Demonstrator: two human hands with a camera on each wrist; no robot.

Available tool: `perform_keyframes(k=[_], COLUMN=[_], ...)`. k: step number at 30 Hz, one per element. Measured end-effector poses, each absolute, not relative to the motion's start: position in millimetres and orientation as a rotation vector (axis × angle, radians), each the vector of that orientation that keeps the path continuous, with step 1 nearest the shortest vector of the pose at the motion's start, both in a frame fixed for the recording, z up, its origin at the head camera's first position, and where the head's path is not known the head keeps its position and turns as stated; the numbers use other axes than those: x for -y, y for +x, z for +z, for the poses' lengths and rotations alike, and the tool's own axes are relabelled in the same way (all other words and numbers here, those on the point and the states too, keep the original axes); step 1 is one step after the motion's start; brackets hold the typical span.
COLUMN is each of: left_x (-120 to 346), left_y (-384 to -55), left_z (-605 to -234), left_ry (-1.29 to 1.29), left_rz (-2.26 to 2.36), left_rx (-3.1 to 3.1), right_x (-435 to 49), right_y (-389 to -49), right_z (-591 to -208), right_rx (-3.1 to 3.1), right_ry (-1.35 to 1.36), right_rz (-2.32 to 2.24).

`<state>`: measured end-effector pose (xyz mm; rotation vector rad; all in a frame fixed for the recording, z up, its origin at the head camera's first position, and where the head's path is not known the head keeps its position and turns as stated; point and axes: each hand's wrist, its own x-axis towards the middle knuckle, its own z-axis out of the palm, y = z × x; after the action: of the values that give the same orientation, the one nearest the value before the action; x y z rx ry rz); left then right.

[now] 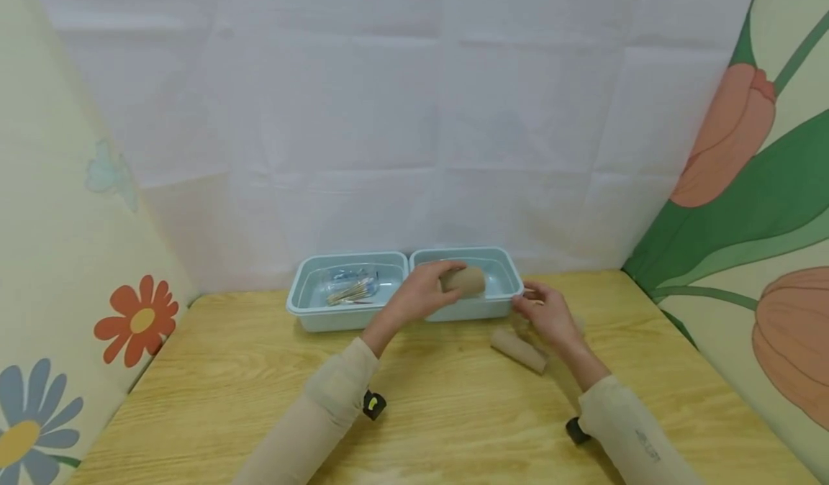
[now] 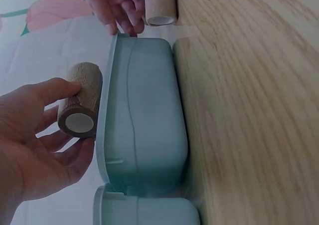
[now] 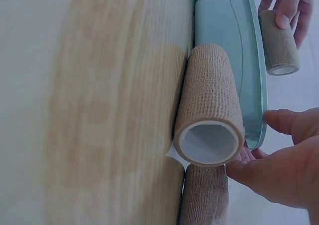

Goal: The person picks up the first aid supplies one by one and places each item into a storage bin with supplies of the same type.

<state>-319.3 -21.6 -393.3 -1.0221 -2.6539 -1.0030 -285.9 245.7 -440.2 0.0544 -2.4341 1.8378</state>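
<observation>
My left hand (image 1: 421, 292) grips a tan bandage roll (image 1: 468, 282) between thumb and fingers, over the right-hand light-blue bin (image 1: 466, 311). The left wrist view shows the white core end of this roll (image 2: 82, 103), close beside the bin's rim. My right hand (image 1: 550, 316) holds the bin's right front corner, with fingers around the rim. Near that hand, a second bandage roll (image 1: 518, 350) lies on the table. Another roll (image 3: 204, 197) shows partly behind it in the right wrist view, where the nearer roll (image 3: 209, 100) has an open white core.
A matching light-blue bin (image 1: 343, 319) stands directly left, holding thin wooden sticks (image 1: 352, 291) and clear plastic packaging with blue marks. Behind both bins hangs a white sheet (image 1: 363, 125). Painted flower panels flank the wooden table (image 1: 453, 413).
</observation>
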Motion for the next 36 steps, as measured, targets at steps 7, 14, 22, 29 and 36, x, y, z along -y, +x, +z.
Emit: perform_keyframes(k=[7, 14, 22, 29, 36], left_x=[24.6, 22.8, 22.2, 23.0, 20.1], left_y=[-323.0, -325.2, -326.0, -324.7, -322.7], left_z=[-398.8, -400.4, -404.2, -402.6, -398.5], left_ry=[-0.994, -1.015, -1.025, -0.992, -1.003], left_rz=[-1.001, -0.967, -1.008, -1.034, -1.042], left_rx=[2.654, 2.639, 2.615, 2.621, 2.6], right_x=[-246.1, -246.3, -247.0, -246.9, -247.9], right_y=[-285.9, -285.9, -288.1, -289.0, -289.3], right_z=[-441.1, -440.1, -441.2, -441.1, -441.5], right_rx=[2.431, 2.413, 2.436, 2.436, 2.435], right_ry=[0.054, 0.055, 0.058, 0.058, 0.056], right_rz=[1.835, 1.863, 1.817, 1.819, 1.824])
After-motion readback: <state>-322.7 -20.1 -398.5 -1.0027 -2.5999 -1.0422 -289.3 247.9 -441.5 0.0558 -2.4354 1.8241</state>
